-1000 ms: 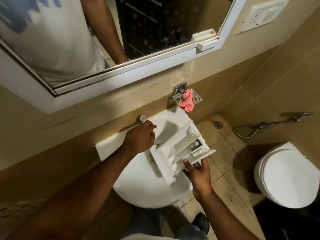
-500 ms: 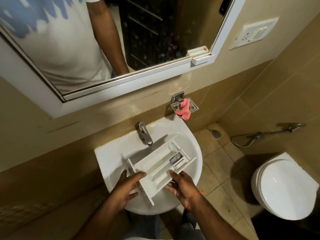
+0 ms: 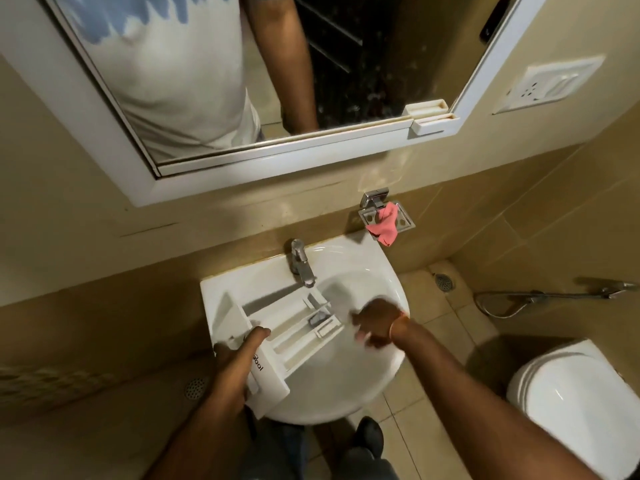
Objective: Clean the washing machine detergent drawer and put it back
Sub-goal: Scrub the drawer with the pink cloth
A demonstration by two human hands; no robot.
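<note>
Over the basin [image 3: 363, 386], drawer [image 3: 287, 334] in left hand's [image 3: 239, 355] grip under tap [image 3: 302, 263]; right hand's [image 3: 375, 327] grip blurred, indiscernible.

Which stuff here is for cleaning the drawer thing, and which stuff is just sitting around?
For the job:
detergent drawer, held over the sink by the left hand
sink
tap
right hand, blurred, holding nothing that can be made out

Just there:
pink cloth in the wall soap dish
mirror
toilet
spray hose
</note>
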